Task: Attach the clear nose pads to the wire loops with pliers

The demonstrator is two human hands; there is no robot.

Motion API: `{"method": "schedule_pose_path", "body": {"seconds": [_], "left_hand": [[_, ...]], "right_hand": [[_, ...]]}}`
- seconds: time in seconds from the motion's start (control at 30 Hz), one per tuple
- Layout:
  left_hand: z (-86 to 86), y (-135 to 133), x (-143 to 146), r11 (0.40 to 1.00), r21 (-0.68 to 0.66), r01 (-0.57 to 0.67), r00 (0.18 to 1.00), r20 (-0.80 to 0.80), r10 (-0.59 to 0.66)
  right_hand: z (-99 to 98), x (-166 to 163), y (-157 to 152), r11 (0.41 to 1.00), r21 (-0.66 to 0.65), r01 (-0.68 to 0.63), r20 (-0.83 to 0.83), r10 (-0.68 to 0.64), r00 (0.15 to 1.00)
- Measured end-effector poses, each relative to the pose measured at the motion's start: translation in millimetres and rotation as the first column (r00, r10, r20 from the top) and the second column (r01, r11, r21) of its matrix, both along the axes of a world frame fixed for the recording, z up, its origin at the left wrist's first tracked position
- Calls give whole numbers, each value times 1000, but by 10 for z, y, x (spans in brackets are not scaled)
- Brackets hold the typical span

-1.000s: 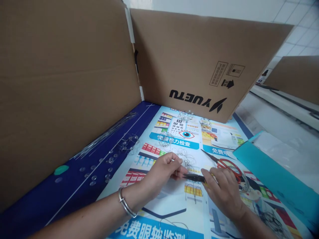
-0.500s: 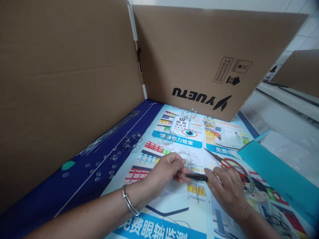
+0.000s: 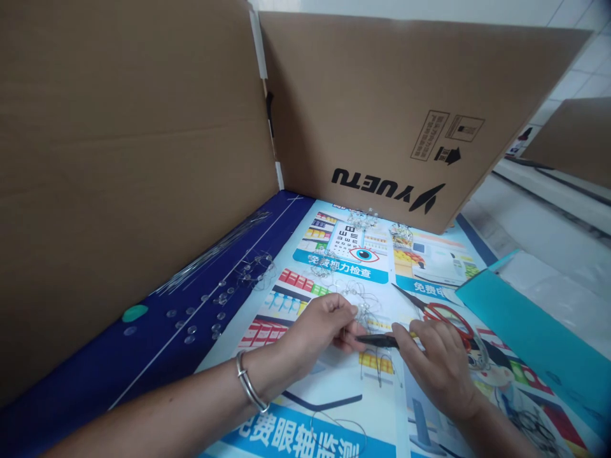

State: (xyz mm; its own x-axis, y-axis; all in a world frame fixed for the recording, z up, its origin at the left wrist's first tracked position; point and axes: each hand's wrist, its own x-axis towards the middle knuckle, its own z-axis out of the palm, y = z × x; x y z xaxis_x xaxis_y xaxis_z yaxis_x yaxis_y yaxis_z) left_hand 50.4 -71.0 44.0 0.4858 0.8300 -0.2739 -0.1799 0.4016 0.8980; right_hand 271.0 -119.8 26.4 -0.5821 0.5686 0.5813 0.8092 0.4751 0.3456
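Left fingers (image 3: 344,314) pinch beaded wire (image 3: 365,306); right fingers (image 3: 435,336) curl around pliers (image 3: 377,341) pointing leftward.

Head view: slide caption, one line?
Right hand grips pliers, tip at the left hand; red-handled scissors lie beyond.

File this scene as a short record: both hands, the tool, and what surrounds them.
Left hand: pinched closed at the pliers' tip; any strand it holds is too fine to make out
Right hand: gripping the pliers
Scissors: red-handled, just beyond the right hand
Beads: loose, clear, on the blue strip at left
Wires: bunched along the left cardboard
Box: teal, far right
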Motion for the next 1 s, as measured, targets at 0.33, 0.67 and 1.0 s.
{"method": "schedule_pose_path", "body": {"seconds": [0.33, 0.67, 1.0], "left_hand": [[45, 28, -8, 992, 123, -19, 997, -74, 28], [46, 108, -70, 915, 393, 92, 986, -167, -27], [96, 97, -104, 857, 501, 123, 982, -184, -33]], "right_hand": [[39, -61, -2, 985, -151, 80, 47, -74, 996], [104, -138, -78, 881, -467, 79, -93, -138, 986], [190, -166, -63, 614, -789, -27, -242, -269, 932]]}}
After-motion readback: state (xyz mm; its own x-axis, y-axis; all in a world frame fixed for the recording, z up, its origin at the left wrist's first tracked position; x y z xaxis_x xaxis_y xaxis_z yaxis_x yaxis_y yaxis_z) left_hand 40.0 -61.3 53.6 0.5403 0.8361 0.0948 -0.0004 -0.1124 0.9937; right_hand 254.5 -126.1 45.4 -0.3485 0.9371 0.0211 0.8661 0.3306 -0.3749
